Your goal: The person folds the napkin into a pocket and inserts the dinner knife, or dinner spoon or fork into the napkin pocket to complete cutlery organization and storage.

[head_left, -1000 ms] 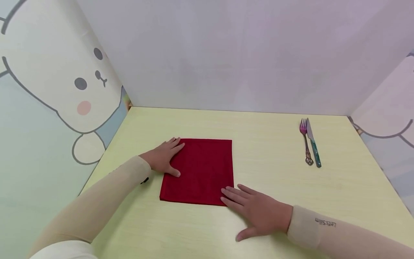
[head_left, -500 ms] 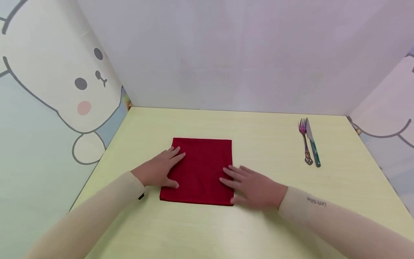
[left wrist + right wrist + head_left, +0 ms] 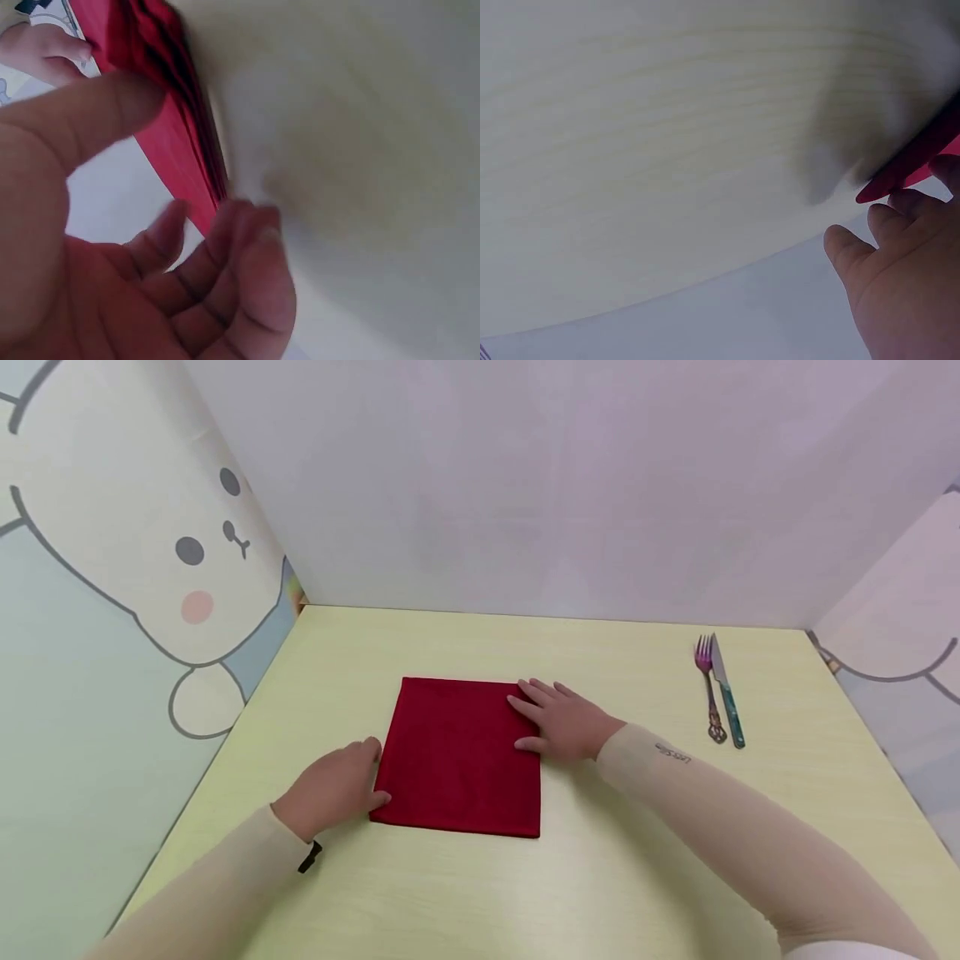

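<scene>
A folded red cloth [image 3: 457, 756] lies flat and nearly square on the pale table. At its near left corner is my left hand [image 3: 333, 787], the thumb touching the cloth and the other fingers loosely bent beside the left edge. Stacked layers of the red cloth [image 3: 169, 142] show in the left wrist view, where thumb and fingers of the left hand [image 3: 142, 292] stand apart. My right hand [image 3: 570, 720] rests with spread fingers on the right edge near the far corner. In the right wrist view, its fingertips [image 3: 844, 244] are by the cloth's corner [image 3: 881, 184].
To the far right, a fork [image 3: 708, 689] with purple tines lies alongside a knife [image 3: 727, 693] with a green handle. A pale wall [image 3: 540, 485] rises behind the table [image 3: 450, 893], and walls with cartoon animals flank it.
My right hand has slid away from me along the cloth's right edge, from the near corner to the far one. My left hand has moved back toward the near left corner, its fingers bending.
</scene>
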`<move>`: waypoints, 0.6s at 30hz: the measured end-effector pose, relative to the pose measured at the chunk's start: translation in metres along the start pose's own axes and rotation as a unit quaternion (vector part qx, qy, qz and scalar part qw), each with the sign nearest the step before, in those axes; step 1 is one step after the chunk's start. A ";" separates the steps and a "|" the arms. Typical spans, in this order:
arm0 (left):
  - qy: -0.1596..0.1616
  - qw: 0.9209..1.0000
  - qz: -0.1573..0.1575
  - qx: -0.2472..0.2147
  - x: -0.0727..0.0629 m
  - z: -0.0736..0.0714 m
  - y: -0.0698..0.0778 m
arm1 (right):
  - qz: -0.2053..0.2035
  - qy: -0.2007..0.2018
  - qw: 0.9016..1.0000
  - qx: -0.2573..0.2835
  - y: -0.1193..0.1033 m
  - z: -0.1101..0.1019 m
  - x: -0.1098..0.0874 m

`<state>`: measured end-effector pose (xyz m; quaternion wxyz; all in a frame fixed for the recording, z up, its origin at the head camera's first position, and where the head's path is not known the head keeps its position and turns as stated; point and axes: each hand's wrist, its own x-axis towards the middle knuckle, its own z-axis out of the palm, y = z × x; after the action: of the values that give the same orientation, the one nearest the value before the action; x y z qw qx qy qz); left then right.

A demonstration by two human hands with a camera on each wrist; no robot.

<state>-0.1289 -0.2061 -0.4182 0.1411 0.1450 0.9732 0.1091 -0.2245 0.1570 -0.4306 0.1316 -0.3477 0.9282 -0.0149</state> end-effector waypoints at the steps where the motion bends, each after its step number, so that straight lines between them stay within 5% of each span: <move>1: -0.009 1.000 -0.013 -0.020 -0.003 0.000 0.001 | 0.004 -0.003 1.000 0.003 0.000 -0.001 0.002; 6: -0.026 0.994 -0.037 -0.097 -0.014 0.005 0.005 | 0.018 -0.012 1.000 0.016 -0.002 0.000 0.005; 18: -0.025 0.992 -0.019 -0.120 -0.018 0.007 0.004 | 0.020 -0.005 1.000 0.020 -0.002 0.008 0.006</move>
<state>-0.1095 -0.2068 -0.4200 0.1835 0.1111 0.9519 0.2190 -0.2254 0.1523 -0.4392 0.1436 -0.3265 0.9338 -0.0285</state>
